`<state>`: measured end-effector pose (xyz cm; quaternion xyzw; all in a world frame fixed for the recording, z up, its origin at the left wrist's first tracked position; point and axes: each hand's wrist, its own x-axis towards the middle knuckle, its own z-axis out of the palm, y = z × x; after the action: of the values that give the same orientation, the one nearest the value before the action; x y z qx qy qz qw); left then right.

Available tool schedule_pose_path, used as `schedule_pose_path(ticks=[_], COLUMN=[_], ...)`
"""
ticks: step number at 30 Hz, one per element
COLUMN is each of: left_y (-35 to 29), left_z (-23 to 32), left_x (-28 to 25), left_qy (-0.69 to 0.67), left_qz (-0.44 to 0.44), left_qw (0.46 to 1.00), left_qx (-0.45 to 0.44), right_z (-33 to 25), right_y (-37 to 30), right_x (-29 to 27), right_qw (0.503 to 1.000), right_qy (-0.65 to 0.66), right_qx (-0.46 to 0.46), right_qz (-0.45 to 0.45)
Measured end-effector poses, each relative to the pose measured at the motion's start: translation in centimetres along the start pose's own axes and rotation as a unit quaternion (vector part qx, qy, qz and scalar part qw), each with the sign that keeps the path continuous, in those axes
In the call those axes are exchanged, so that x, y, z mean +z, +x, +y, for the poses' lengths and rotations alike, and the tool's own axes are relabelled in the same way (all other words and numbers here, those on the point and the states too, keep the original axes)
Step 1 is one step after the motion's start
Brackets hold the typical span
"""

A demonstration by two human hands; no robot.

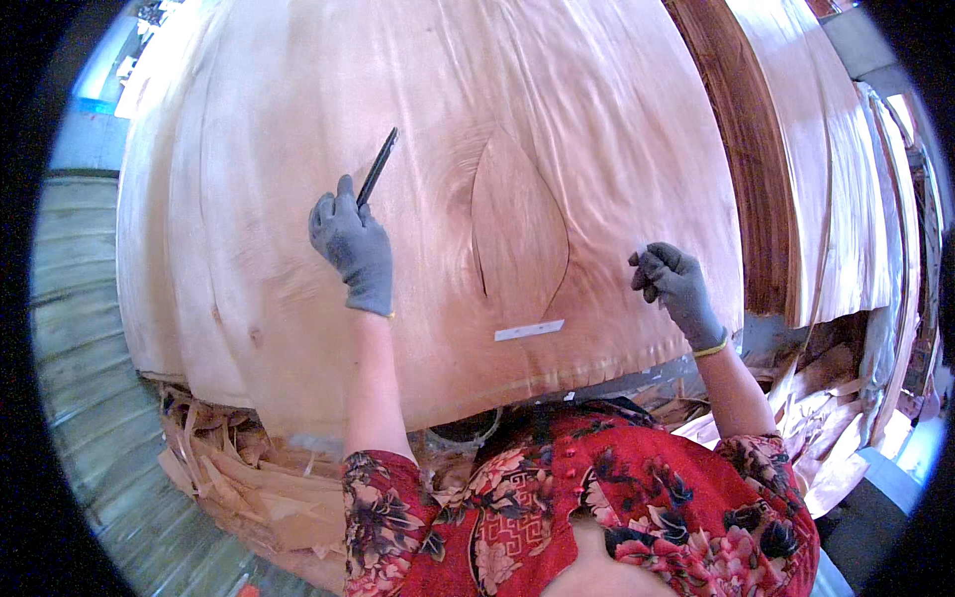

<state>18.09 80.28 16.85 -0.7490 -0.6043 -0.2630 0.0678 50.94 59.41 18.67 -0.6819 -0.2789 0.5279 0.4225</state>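
A large sheet of pale brown wood veneer [418, 249] lies in front of me. Grey gloves cover both my hands. My left hand [353, 244] is closed on a slim black tool [378, 167] shaped like a cutter, held slanting up and away over the sheet. To its right, a leaf-shaped piece of veneer [519, 229] lies within a dark curved outline. A white strip [529, 330] is on the sheet just below that piece. My right hand [676, 284] is over the sheet's right part with its fingers curled; whether something small is in them I cannot make out.
A stack of dark brown veneer [761, 199] stands to the right, with lighter sheets [831, 149] beyond it. Torn veneer scraps [249, 468] are heaped below the near left edge, and more scraps [826, 408] lie at the right. Grey ridged flooring [85, 348] extends along the left.
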Motion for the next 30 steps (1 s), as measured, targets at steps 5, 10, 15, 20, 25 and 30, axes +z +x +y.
schedule_pose_path(ticks=[5,10,15,20,25,30], left_y=[0.5,0.4,-1.3,-4.3,-5.3,-5.5], left_z=[-0.9,0.1,4.8,9.3,10.0,10.0], left_x=[1.8,1.9,1.8,4.5,6.5,6.6], left_qy=[0.063,0.134,0.012,-0.148,-0.176,-0.161], left_qz=[0.005,-0.026,0.042,-0.077,-0.093,-0.114], left_qw=[0.997,0.990,0.998,0.981,0.974,0.976], left_qx=[0.041,0.038,0.051,0.096,0.111,0.096], right_z=[-1.5,-2.0,-2.6,-4.5,-6.5,-8.2], right_y=[2.6,6.2,8.8,11.7,14.3,16.6], right_x=[1.2,1.2,1.7,3.0,4.3,5.9], right_qw=[0.999,0.999,0.999,0.996,0.989,0.969], right_qy=[-0.001,-0.018,-0.029,-0.029,-0.090,-0.150], right_qx=[-0.044,-0.028,-0.045,-0.078,-0.082,-0.106], right_qz=[0.004,-0.004,-0.004,-0.042,-0.089,-0.162])
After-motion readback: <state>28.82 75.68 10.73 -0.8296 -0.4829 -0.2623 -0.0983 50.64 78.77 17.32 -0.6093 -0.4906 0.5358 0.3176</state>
